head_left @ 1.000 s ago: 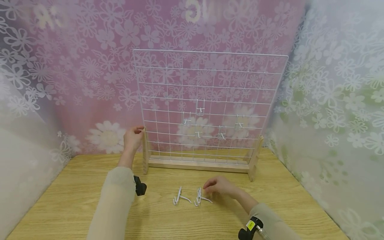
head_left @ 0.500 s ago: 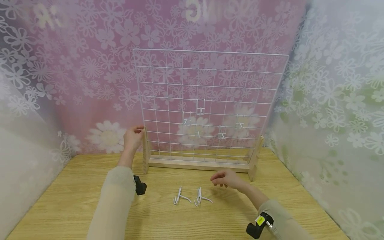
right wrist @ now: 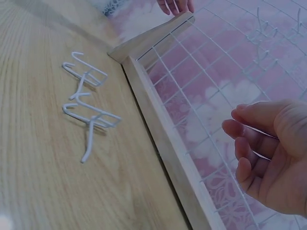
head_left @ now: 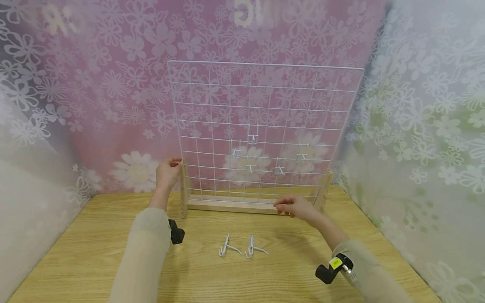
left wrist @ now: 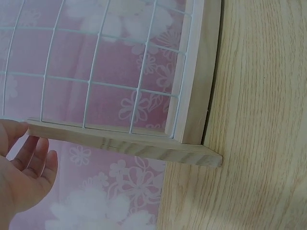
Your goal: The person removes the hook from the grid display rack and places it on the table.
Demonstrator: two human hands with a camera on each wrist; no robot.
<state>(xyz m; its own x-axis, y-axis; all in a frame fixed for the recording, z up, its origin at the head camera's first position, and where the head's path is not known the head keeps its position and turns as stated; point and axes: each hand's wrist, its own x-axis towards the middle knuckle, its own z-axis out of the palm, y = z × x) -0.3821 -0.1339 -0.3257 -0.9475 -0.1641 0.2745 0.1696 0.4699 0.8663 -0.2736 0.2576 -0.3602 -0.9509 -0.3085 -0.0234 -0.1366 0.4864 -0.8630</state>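
A white wire grid panel [head_left: 265, 64] stands upright in a wooden stand [head_left: 231, 205]. My left hand [head_left: 168, 173] grips the top of the stand's left post [left wrist: 110, 143] between thumb and fingers. In front of the stand's base bar is my right hand [head_left: 297, 207], fingers loosely bent, with nothing in it; the right wrist view shows a gap between thumb and fingertips. Two white wire hooks, a left hook [head_left: 226, 245] and a right hook [head_left: 251, 247], lie side by side on the table. Several similar hooks [head_left: 279, 169] hang on the grid's lower half.
The wooden table [head_left: 204, 277] extends under the stand and toward me. A pink flowered backdrop [head_left: 125, 97] rises behind the grid. Pale flowered side panels [head_left: 420, 139] flank the table.
My right hand has moved away from the two hooks on the table, up and rightward to the base bar. The left hand stays on the left post.
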